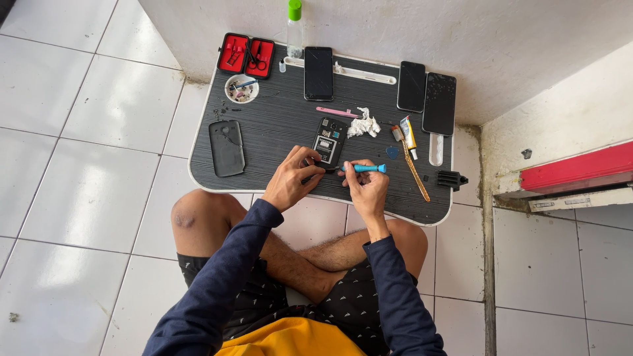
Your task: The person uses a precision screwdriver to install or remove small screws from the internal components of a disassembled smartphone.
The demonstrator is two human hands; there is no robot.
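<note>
A low dark lap table (277, 125) is set over the crossed legs on the white tiled floor (79, 132), so that the work lies directly beneath the head. Three closed phones (318, 72) are parked along the far edge, and a detached back cover (227, 148) is laid at the left, all kept apart from the working area. An open red tool case (246, 54) and a small dish of parts (241, 88) are placed at the far left corner, within reach. The opened phone (329, 140) lies near the front edge at centre. It is steadied at its lower end by the left hand (293, 178), fingers curled against it. The right hand (366, 188) is closed around a blue-handled screwdriver (364, 168), whose tip is directed at the phone's lower edge.
</note>
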